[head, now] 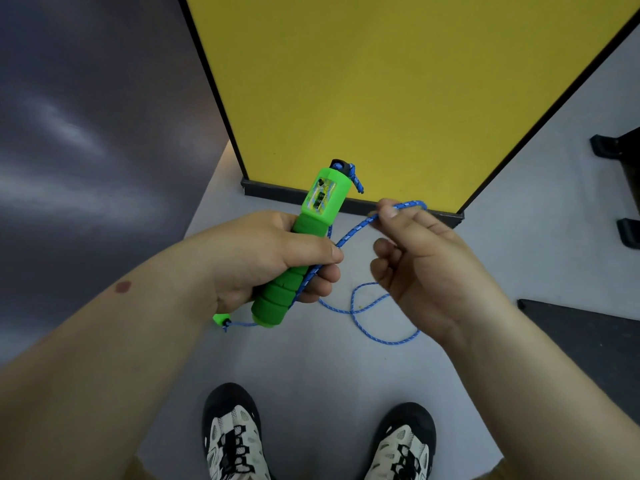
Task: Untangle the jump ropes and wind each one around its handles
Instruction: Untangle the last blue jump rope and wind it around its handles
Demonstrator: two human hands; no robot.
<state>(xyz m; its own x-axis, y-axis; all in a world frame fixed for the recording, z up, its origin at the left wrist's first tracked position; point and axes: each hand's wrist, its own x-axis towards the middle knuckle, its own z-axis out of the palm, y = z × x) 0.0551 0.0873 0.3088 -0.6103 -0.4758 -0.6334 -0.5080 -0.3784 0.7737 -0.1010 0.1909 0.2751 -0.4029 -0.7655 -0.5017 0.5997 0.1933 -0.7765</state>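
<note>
The left hand (277, 258) grips the green handle (294, 258). The right hand (422, 258) pinches the blue rope (349, 233) beside it.

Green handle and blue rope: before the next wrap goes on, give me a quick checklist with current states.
1. Left hand grips green handle firmly: ok.
2. Right hand pinches blue rope: ok.
3. Rope pinned along handle by left fingers: ok.
4. Slack loop below free of knots: cannot tell; it crosses itself.
5. Second handle dangling free near left wrist: ok.
6. Wraps already on handle: not ok, none visible.
</note>
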